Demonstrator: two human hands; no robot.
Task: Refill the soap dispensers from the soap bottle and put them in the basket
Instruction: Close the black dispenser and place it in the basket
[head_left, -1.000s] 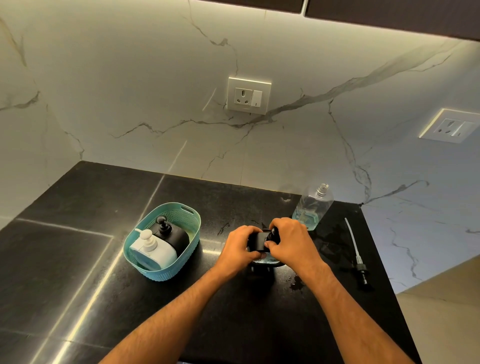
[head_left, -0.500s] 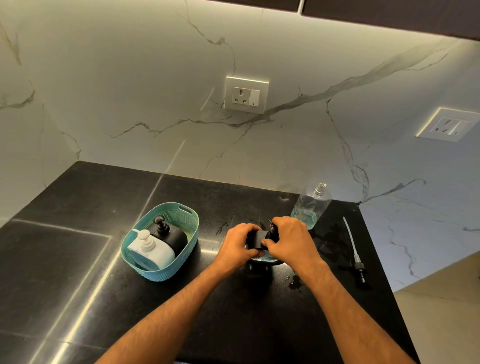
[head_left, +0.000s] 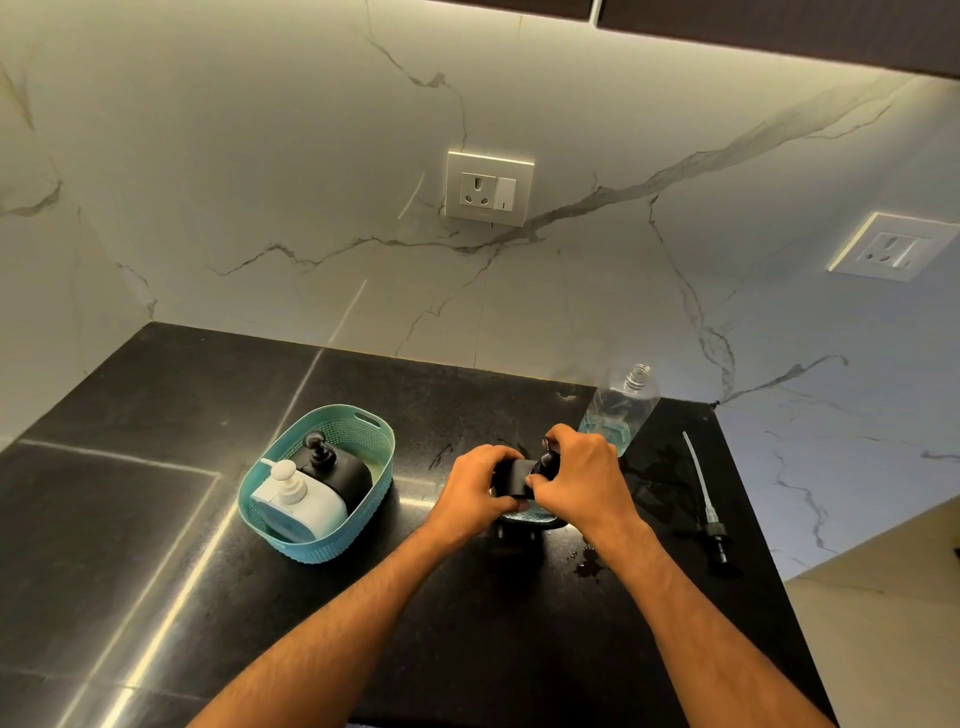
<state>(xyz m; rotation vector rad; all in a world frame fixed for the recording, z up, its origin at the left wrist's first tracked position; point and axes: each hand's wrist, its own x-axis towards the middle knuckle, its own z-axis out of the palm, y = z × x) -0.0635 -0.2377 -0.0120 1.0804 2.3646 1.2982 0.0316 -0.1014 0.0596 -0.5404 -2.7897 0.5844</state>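
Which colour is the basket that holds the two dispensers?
The basket is light teal, with a woven-look wall; the head view shows it.

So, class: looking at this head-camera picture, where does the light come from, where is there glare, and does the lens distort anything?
Head view: light falls from a strip under the cabinets, brightest at the top of the marble wall; streaky glare runs along the black countertop at lower left; wide-angle distortion bows the counter edges and tilts the right socket; the clear soap bottle is dim but readable.
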